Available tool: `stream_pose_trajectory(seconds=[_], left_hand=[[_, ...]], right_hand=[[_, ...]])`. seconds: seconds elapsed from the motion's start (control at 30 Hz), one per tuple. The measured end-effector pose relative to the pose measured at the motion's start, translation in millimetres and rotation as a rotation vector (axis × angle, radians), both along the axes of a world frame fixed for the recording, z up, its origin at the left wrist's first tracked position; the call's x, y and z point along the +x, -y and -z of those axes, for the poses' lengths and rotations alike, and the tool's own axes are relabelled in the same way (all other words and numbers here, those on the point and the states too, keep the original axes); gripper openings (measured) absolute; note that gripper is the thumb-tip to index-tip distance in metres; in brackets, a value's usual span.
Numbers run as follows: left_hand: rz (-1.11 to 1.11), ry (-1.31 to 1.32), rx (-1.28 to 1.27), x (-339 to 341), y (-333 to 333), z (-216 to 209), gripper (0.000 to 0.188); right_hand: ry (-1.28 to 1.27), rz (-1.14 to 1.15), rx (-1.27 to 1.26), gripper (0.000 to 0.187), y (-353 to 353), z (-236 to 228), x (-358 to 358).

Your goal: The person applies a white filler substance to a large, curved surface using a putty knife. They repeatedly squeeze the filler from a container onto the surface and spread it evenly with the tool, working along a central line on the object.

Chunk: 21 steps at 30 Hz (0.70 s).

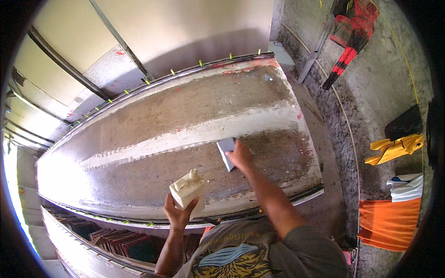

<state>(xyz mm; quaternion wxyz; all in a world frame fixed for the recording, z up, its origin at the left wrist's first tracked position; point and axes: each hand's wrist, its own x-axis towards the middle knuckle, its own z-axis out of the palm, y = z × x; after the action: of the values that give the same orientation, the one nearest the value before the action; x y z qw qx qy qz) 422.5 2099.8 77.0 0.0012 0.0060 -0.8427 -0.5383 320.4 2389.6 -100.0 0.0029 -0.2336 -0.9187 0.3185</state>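
Observation:
My left hand (178, 214) is closed around the lower part of a cream plastic jug (188, 189) with a round cap on top, held up near the table's front edge. My right hand (241, 156) grips the right side of a flat, rectangular white-and-grey piece (225, 152) over the long table (204, 127); whether it is a pad, board or folded cloth I cannot tell. It looks to be against or just above the surface. Worn brown patches and a pale lengthwise band mark the table top.
Green clips (200, 62) line the table's far rail. Under the front edge, several stacked frames (125, 243) fill a shelf. To the right, an orange cloth (389, 224), a yellow garment (396, 149) and a red-and-black garment (354, 28) hang along the rough wall.

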Motion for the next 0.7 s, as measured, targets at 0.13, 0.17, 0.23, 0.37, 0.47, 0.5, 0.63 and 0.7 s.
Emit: stream_pose_trajectory(seconds=[0.13,0.17,0.23,0.37,0.47,0.5,0.63,0.7], left_hand=[[-0.015,0.040,0.176,1,-24,-23,0.058],[-0.013,0.028,0.184,2,-25,-17,0.059],[-0.022,0.033,0.178,6,-19,-1,0.059],[-0.072,0.008,0.244,16,-13,-12,0.059],[-0.111,0.017,0.291,22,0,-16,0.057],[-0.101,-0.012,0.278,25,11,-6,0.057],[-0.113,0.001,0.212,29,33,-14,0.056],[-0.111,0.026,0.212,29,46,-10,0.056]], right_hand=[[-0.068,0.201,-0.114,0.068,-116,24,28],[-0.076,0.254,0.036,0.068,-145,25,40],[-0.079,0.212,0.048,0.066,-198,16,59],[-0.013,0.189,0.259,0.063,-213,-48,66],[0.137,0.264,0.461,0.056,-204,-53,66],[0.214,0.264,0.483,0.053,-197,-28,64],[0.140,0.139,0.401,0.040,-87,10,51],[-0.063,-0.131,0.658,0.037,-13,2,43]])
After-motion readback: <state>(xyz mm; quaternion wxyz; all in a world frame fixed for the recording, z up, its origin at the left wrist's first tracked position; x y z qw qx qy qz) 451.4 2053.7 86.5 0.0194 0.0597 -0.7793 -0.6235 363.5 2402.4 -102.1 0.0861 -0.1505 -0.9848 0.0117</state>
